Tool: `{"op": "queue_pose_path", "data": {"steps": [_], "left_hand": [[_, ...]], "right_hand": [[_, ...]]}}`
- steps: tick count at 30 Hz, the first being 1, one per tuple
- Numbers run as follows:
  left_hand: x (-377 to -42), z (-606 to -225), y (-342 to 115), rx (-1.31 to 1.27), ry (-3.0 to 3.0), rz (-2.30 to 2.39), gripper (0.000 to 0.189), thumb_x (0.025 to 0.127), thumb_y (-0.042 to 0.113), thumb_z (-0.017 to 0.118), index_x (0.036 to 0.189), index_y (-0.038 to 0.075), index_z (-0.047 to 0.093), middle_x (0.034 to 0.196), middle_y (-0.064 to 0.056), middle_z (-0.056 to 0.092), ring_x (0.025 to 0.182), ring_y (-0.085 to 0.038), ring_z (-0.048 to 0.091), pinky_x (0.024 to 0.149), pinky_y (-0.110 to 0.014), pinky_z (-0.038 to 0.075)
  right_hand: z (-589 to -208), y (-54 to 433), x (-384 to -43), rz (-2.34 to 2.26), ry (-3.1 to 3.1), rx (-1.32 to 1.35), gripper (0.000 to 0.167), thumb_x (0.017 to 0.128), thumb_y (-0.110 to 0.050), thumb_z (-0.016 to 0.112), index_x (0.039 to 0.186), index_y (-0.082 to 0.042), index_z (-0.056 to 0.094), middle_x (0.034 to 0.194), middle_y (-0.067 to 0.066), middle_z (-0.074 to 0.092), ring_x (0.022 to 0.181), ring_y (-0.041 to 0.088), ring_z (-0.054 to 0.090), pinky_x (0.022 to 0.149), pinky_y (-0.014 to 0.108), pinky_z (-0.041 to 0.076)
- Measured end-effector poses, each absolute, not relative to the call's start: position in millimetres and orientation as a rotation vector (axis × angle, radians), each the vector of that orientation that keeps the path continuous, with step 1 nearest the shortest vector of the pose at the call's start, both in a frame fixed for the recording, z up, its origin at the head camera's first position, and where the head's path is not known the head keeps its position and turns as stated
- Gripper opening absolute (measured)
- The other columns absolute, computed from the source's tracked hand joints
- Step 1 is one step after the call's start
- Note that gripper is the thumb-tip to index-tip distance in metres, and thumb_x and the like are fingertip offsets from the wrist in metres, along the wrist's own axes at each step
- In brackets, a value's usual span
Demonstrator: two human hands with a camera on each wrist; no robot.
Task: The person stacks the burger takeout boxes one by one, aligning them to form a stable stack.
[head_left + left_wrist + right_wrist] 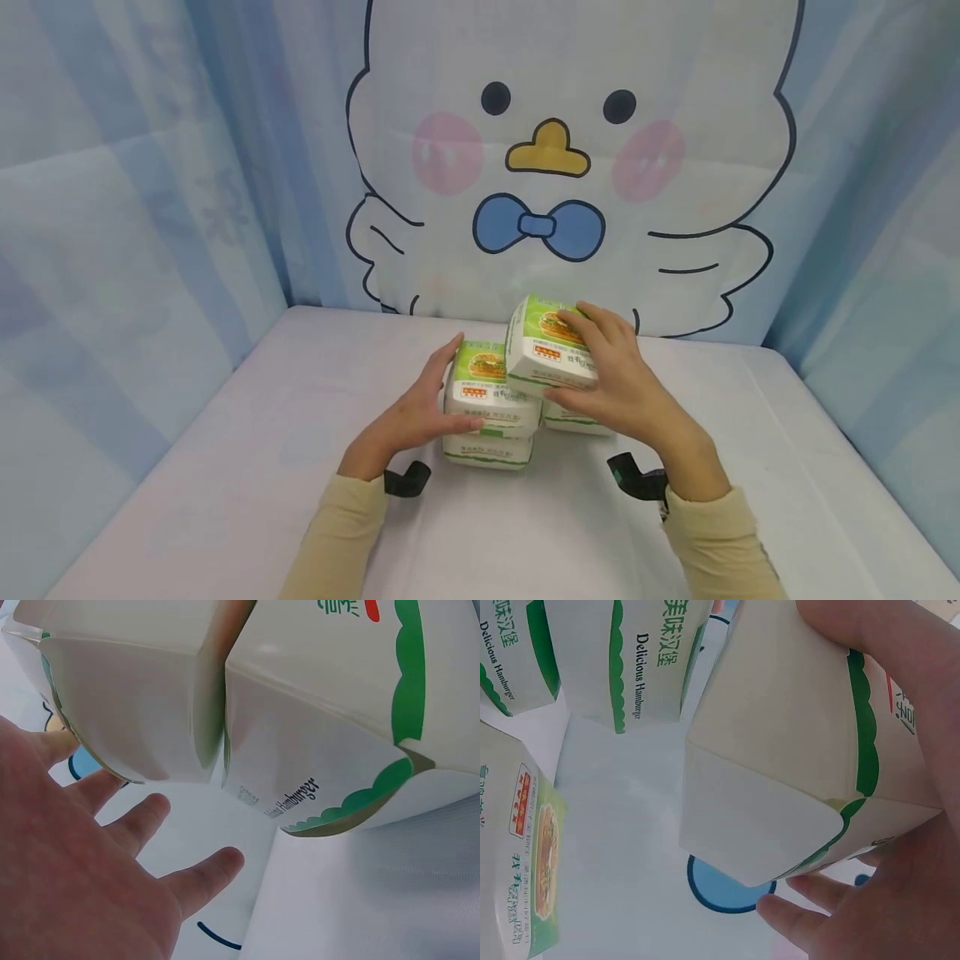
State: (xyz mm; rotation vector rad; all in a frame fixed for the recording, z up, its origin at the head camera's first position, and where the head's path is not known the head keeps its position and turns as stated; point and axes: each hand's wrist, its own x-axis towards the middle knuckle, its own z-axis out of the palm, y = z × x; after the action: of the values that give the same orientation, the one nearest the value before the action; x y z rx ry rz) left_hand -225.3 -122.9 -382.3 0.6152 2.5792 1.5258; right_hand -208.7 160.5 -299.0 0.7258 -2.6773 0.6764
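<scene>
My right hand (pixel 630 383) grips a white and green hamburger box (pixel 532 358), thumb low on its front and fingers over its far side. The box is raised and tilted; in the right wrist view, space shows between it and the other boxes. On the left, another hamburger box (pixel 495 408) sits atop a lower box (pixel 487 454). My left hand (pixel 420 408) holds the upper one at its left side, thumb across the front and index finger at the back corner. The left wrist view shows the other fingers (pixel 142 821) spread beside it.
A further hamburger box (pixel 573 419) stands right of the stack, partly hidden under the raised one. All stand on a white-covered table (pixel 247 492). Behind hangs a curtain (pixel 712 100) with a cartoon bird; more curtain closes both sides. Black straps (pixel 408 479) are at both wrists.
</scene>
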Motion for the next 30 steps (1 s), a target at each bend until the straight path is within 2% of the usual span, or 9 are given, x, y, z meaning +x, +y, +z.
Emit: {"op": "queue_pose_path", "data": {"steps": [6,12,20,30], "left_hand": [[-223.6,-381.7,-123.2,0.569,2.594,1.523,0.107,0.082,0.048,0.076,0.158,0.038,0.001,0.167,0.000,0.007,0.154,-0.029,0.012,0.118,-0.063,0.023],[-223.9,-380.4,-123.5,0.545,2.610,1.542,0.107,0.081,0.050,0.076,0.158,0.038,0.002,0.167,0.004,0.006,0.155,-0.026,0.007,0.119,-0.064,0.018],[-223.3,-380.3,-125.3,0.624,2.580,1.630,0.106,0.081,0.050,0.075,0.158,0.039,0.002,0.167,0.008,0.005,0.155,-0.024,0.007,0.119,-0.066,0.015],[-225.5,-375.9,-127.2,0.725,2.564,1.725,0.106,0.081,0.049,0.072,0.159,0.034,0.002,0.167,0.007,0.007,0.155,-0.020,0.009,0.123,-0.057,0.014]], "right_hand": [[-292.8,150.7,-209.9,0.652,-2.675,0.775,0.094,0.076,-0.040,0.084,0.153,-0.022,0.033,0.161,0.011,0.022,0.148,0.035,0.016,0.108,0.065,0.037],[-289.4,137.1,-210.8,0.642,-2.670,0.838,0.093,0.076,-0.042,0.084,0.152,-0.021,0.035,0.161,0.008,0.023,0.147,0.032,0.017,0.110,0.061,0.037],[-292.9,125.6,-210.9,0.608,-2.690,0.877,0.093,0.077,-0.042,0.083,0.153,-0.023,0.033,0.162,0.006,0.023,0.149,0.031,0.016,0.111,0.059,0.038],[-289.9,118.2,-212.3,0.553,-2.678,0.917,0.091,0.078,-0.046,0.082,0.153,-0.025,0.034,0.160,0.008,0.027,0.148,0.035,0.019,0.109,0.062,0.039]]}}
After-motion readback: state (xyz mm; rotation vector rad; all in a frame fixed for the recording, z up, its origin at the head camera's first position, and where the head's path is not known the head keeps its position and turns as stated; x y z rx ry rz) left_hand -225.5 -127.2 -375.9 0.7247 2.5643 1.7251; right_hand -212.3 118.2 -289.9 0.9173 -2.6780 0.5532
